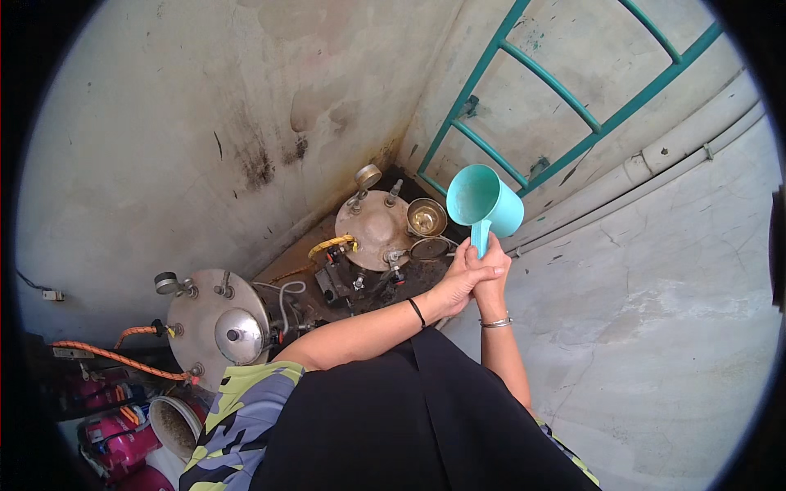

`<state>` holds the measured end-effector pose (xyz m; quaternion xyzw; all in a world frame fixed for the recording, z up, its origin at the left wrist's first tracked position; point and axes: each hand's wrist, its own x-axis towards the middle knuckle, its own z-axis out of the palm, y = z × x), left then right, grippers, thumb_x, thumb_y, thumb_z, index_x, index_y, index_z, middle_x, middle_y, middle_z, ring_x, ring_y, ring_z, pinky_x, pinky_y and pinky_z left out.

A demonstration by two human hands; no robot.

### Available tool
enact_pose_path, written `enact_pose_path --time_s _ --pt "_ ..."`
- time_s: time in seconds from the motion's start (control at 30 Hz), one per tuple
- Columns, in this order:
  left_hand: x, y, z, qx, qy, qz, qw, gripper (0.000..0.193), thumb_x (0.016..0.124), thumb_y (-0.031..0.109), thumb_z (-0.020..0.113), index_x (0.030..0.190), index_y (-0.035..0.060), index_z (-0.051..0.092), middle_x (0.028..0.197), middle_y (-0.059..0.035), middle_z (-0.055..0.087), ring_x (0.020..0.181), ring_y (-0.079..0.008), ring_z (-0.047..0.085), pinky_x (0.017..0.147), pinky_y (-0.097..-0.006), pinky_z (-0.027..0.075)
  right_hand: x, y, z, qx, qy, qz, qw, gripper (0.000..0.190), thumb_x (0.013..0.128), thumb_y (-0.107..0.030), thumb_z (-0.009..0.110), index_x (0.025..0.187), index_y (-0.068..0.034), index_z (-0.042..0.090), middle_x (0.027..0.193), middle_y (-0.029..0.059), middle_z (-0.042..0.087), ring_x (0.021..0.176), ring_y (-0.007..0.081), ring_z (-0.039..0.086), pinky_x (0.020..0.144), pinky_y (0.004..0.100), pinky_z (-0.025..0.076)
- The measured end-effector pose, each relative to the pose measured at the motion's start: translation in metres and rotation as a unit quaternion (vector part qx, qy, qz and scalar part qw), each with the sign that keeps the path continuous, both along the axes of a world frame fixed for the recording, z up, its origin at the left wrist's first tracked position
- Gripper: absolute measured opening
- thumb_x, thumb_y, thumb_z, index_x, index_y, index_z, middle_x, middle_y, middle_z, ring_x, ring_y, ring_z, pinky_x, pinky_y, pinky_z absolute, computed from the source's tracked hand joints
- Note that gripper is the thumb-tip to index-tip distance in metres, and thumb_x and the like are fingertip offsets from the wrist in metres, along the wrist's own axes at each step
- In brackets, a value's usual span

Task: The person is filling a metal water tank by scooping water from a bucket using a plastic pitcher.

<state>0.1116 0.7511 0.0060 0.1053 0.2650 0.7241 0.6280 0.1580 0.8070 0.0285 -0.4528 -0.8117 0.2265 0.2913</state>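
My right hand (492, 270), with metal bangles at its wrist, grips the handle of a turquoise plastic mug (508, 205). My left hand (459, 283), a black band on its wrist, clasps the right hand just below the handle, its thumb lying across. The mug is tilted, its mouth facing up and left; I cannot tell whether it holds anything. Left of the mug is a round metal pressure vessel (374, 227) with a pressure gauge (368, 176) and valves. A metal filling cup (427, 218) stands open on its right side, with a round lid (429, 248) swung down below it.
A second pressure vessel (196, 313) has a domed lid (238, 336) and orange hoses (123, 358). Pink containers (123, 439) and a white bucket (175, 426) stand at lower left. A green metal ladder (552, 92) is fixed to the wall, beside pipes (675, 144).
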Motion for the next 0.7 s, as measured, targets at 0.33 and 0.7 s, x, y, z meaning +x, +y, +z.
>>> enact_pose_path --time_s 0.33,0.7 --pt "-0.0094 0.0038 0.0009 0.019 -0.053 -0.046 0.997 0.094 0.065 0.008 0.070 0.137 0.0133 0.009 0.129 -0.0074 0.030 0.120 -0.0228 0.033 0.096 -0.0385 0.035 0.0017 0.0057 -0.0077 0.019 -0.005 0.023 1.000 0.035 0.073 -0.018 0.056 0.099 0.003 0.049 0.069 0.0250 0.058 0.066 0.0411 0.058 0.058 0.0451 0.046" --pt "-0.0075 0.0060 -0.0046 0.024 -0.072 -0.045 0.996 0.088 0.067 0.007 0.067 0.136 0.0145 0.012 0.126 -0.0066 0.034 0.119 -0.0224 0.035 0.098 -0.0387 0.032 0.0015 0.0061 -0.0062 0.024 -0.026 0.017 0.999 0.038 0.073 -0.017 0.056 0.104 0.005 0.049 0.070 0.0250 0.058 0.067 0.0406 0.058 0.057 0.0434 0.046"
